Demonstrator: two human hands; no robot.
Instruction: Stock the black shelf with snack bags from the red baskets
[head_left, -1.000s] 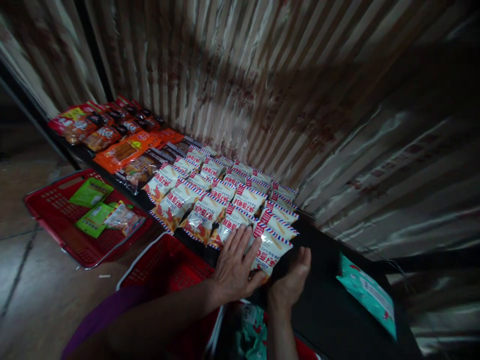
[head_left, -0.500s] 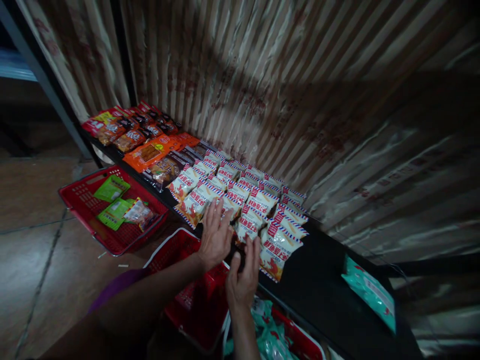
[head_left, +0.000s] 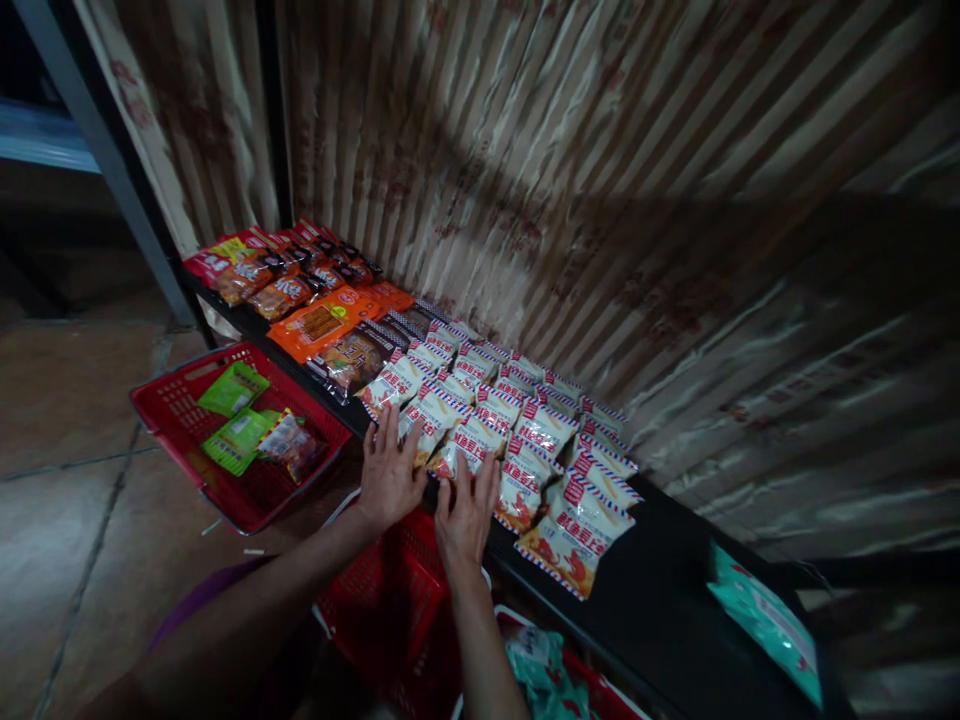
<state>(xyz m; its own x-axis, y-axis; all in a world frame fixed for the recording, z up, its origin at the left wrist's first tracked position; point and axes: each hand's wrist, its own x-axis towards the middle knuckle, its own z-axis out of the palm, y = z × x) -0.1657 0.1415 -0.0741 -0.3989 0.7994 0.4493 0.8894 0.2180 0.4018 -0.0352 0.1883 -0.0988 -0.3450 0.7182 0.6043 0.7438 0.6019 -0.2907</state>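
Basket of red plastic [head_left: 169,405] sits low at the far left, with shiny flat green bags [head_left: 235,388] in it. On the long black shelf [head_left: 652,570] lie red-and-black snack bags [head_left: 246,272], a flat bright orange bag [head_left: 321,322] and a dark brown bag [head_left: 351,358]. Next is the left hand [head_left: 391,480], fingers spread, tips at the front of the puffy white bags [head_left: 543,428] with red and blue striped edges, which lie in rows on the shelf's middle. The right hand [head_left: 465,522] is just beside it, fingers a little apart, tips over one white bag's front end; whether they press down is hard to tell. Shiny teal bags [head_left: 546,668] sit lower, below the shelf, and one smooth teal bag [head_left: 769,620] lies at the far right.
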